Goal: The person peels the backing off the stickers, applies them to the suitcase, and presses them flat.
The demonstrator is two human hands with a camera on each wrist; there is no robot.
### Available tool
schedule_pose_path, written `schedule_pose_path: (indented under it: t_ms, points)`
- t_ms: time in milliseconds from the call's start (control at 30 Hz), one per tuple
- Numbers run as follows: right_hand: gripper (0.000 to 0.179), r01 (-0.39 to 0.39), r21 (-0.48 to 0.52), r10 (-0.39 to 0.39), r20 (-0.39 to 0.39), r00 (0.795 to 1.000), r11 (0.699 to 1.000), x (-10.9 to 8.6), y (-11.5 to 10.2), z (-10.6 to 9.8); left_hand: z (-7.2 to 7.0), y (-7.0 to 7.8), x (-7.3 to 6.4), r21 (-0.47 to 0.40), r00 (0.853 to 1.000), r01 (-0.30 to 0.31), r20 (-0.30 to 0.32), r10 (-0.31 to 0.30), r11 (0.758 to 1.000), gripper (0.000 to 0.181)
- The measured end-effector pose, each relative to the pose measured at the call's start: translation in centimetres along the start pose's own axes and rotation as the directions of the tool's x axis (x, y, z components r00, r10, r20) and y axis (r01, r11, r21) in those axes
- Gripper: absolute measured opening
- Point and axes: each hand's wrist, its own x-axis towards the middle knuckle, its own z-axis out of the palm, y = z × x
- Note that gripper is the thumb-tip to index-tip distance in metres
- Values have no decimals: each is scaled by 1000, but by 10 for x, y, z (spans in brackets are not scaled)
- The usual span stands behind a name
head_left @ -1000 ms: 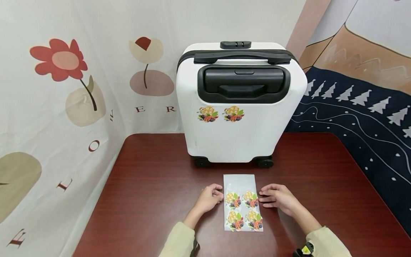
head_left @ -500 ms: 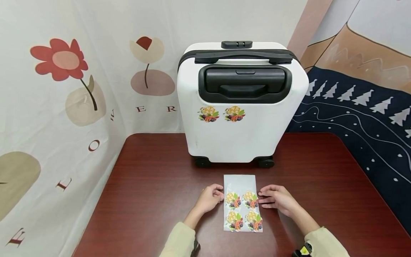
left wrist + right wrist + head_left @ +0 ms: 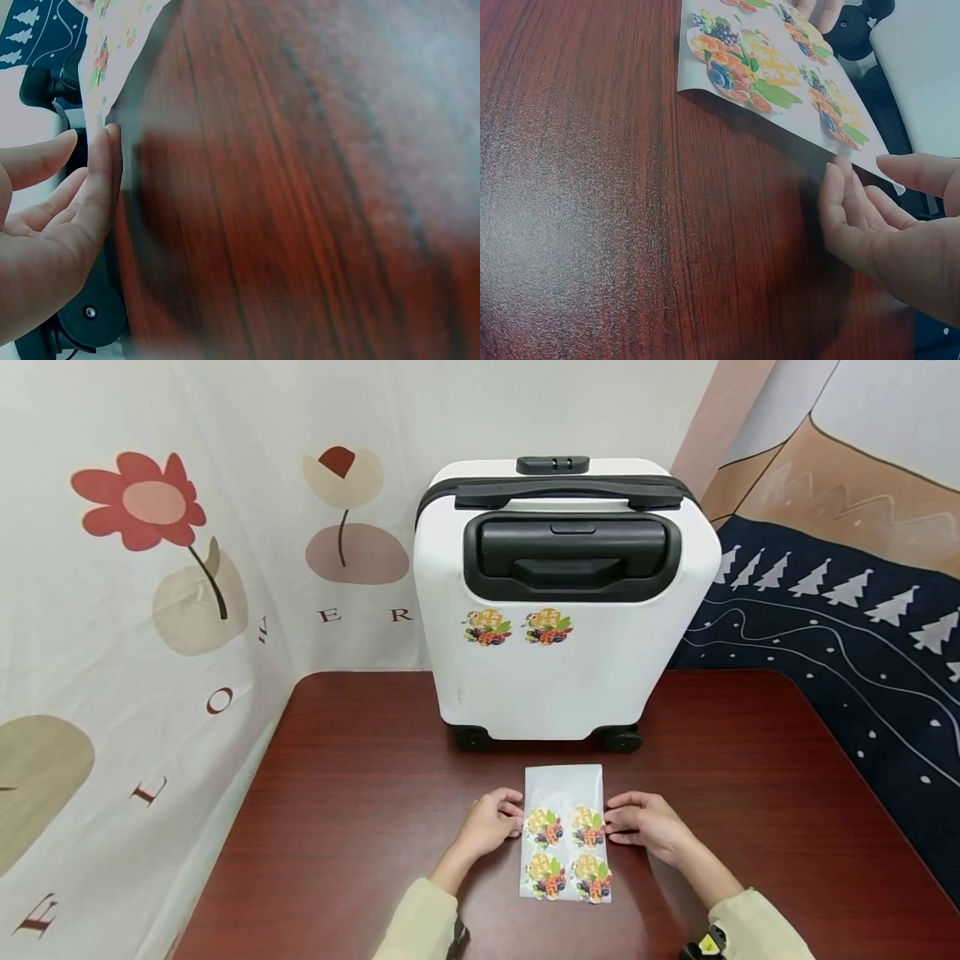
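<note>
A white sheet point(image 3: 564, 785) with several fruit stickers point(image 3: 588, 827) lies on the table between the two hands. My left hand point(image 3: 485, 824) is at its left edge. In the left wrist view the left fingertips point(image 3: 112, 135) meet the sheet's edge, with the thumb held apart. My right hand point(image 3: 651, 825) is at the opposite edge, fingers loosely bent. In the right wrist view its fingertips point(image 3: 838, 166) are right at the edge, which is slightly raised, and the thumb stays apart. Behind stands a white suitcase point(image 3: 555, 677), with two matching fruit stickers point(image 3: 549, 627) on its front.
The suitcase rests upright on black wheels point(image 3: 622, 742) at the back of the dark red wooden table point(image 3: 360, 760). A white flower-printed cloth point(image 3: 255, 527) hangs behind and to the left, and a dark tree-patterned cloth point(image 3: 817, 635) on the right.
The sheet has turned slightly between the hands, its far end shifting right and its near end left. The right hand has edged a little left; the left hand is nearly still.
</note>
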Motion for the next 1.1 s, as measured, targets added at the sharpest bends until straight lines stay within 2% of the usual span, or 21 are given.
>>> schedule_pose_path:
  t_ms: [267,467,800,1100]
  points:
    - [16,15,-24,-15,-30,999,1000,0,-4,3,-1,6,1,23,999,28,-23,-28,999,24]
    - [13,49,-38,-50,-39,998,998,-2,-9,5,-2,11,2,41,998,16,-63,-13,999,18]
    - [12,101,-52,-104,-42,994,993,-5,-18,7,-6,21,4,7,996,-10,-88,11,1000,14]
    - [11,137,-53,-139,-23,990,989,-7,-28,9,-11,35,6,-60,995,-7,-98,1,998,12]
